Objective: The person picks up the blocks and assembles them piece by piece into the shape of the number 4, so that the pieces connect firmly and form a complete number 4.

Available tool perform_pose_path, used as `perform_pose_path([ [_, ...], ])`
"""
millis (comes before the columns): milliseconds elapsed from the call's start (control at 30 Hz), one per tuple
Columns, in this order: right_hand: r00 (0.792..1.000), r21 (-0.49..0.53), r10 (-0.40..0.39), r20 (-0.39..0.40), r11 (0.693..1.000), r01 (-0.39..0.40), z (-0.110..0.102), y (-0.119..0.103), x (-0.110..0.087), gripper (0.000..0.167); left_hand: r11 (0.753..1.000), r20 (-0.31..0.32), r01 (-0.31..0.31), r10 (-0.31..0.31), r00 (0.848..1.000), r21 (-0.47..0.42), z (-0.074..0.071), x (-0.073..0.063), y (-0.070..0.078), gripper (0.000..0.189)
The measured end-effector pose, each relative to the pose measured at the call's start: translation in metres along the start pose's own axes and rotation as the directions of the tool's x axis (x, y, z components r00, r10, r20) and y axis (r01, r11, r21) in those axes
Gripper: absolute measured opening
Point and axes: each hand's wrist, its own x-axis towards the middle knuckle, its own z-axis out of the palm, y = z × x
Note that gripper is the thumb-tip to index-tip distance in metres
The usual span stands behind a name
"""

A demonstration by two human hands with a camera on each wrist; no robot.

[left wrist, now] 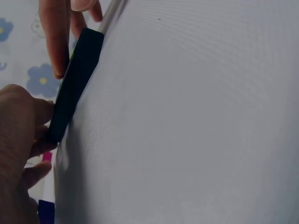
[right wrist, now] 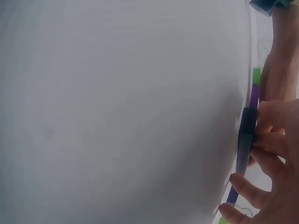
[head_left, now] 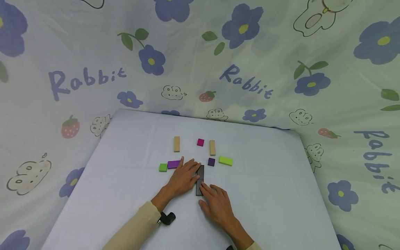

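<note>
Two dark grey oblong blocks lie end to end on the white tabletop, a far block (head_left: pixel 201 171) and a near block (head_left: pixel 199 190). My left hand (head_left: pixel 182 178) touches the far block with its thumb and a fingertip, the other fingers spread. On the near block rest fingertips of my right hand (head_left: pixel 218 206), its thumb apart from the block. The left wrist view shows a dark block (left wrist: pixel 79 79) from low down, beside both hands. In the right wrist view the dark blocks (right wrist: pixel 244 149) are partly covered by fingers. A purple block (head_left: pixel 173 164) lies under or beside the left fingers, partly hidden.
A green cube (head_left: pixel 163 167) adjoins the purple block. Farther back are two wooden blocks, one left (head_left: pixel 176 144) and one right (head_left: pixel 212 148), and a magenta cube (head_left: pixel 200 142). A dark purple cube (head_left: pixel 211 162) and a lime block (head_left: pixel 225 160) lie right. Printed cloth (head_left: pixel 187 62) surrounds the table.
</note>
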Motion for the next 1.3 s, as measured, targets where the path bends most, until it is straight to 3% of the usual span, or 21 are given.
perform_pose_path([
  [800,0.999,-0.026,-0.034,-0.024,0.999,0.033,-0.0006,-0.0022,0.0009,0.055,1.0,0.016,0.008,-0.008,1.0,0.013,-0.0039,-0.0019,-0.0011,0.05],
  [1300,1.0,-0.016,-0.02,0.015,1.0,0.02,-0.0011,-0.0065,0.0013,0.055,1.0,0.025,0.025,-0.024,0.999,-0.007,-0.0047,-0.005,-0.0036,0.05],
])
